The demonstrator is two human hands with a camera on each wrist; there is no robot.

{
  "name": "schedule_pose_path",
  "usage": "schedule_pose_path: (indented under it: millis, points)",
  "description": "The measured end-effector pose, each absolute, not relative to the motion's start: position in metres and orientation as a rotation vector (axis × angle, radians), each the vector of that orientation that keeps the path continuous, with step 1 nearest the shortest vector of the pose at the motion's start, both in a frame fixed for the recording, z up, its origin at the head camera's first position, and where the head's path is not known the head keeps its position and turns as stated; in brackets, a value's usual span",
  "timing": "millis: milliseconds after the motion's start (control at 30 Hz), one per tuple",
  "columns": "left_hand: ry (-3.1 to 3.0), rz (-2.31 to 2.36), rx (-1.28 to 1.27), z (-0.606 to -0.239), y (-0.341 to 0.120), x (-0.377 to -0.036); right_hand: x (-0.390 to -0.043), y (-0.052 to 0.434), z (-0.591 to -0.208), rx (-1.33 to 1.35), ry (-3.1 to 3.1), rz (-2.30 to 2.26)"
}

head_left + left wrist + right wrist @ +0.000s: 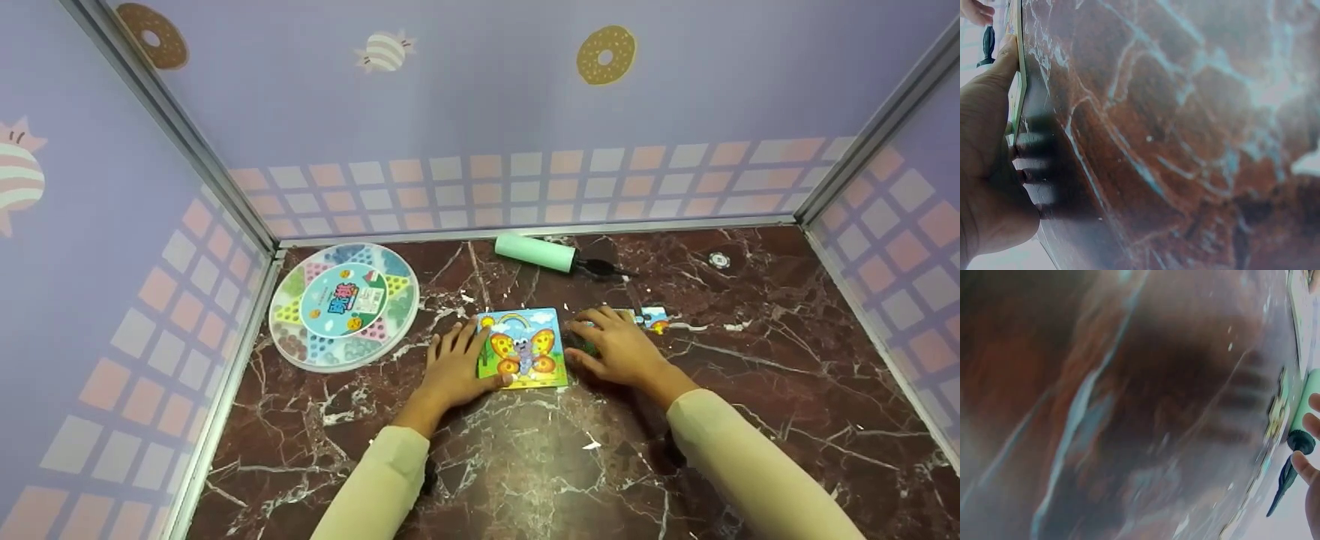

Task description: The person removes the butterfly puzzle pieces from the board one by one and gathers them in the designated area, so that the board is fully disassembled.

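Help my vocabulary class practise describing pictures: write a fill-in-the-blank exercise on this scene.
1. The left hand touches a square picture whose main figure is a ____.
2. The round board lies to the ____ of that picture.
3. The pump has a light ____ barrel.
4. The puzzle pieces lie to the ____ of the picture, by the right hand.

Missing words: butterfly; left; green; right.

Room lies between the sleeves (750,457); beyond the butterfly board (536,352), a pump (535,253) obstructs.

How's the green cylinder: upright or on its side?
On its side: head view shows the green cylinder stretched along the table, black end rightward.
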State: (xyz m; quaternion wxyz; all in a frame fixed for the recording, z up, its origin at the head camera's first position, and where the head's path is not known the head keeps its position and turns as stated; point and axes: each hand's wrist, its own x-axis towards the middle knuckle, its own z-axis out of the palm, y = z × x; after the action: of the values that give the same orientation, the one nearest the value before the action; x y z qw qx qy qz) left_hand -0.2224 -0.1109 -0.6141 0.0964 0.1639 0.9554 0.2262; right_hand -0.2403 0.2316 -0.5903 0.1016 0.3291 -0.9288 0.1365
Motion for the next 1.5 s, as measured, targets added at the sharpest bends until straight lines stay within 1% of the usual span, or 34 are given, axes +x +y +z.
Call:
schedule_pose_path:
  millis: [433, 833, 1400, 1500]
  points:
    - [2.810, 0.640, 0.468, -0.613, -0.111, -0.224, -0.243, 0.190, -0.594, 1.085, -2.699, 0.461]
    - [2.810, 0.664, 0.467, -0.617, -0.111, -0.225, -0.243, 0.169, -0.596, 1.102, -2.815, 0.497]
    - [2.829, 0.654, 0.474, -0.621, -0.111, -0.227, -0.243, 0.152, -0.598, 0.994, -2.871, 0.512]
    - [2.820, 0.638, 0.466, -0.615, -0.110, -0.224, -0.242, 0.150, -0.596, 0.989, -2.887, 0.512]
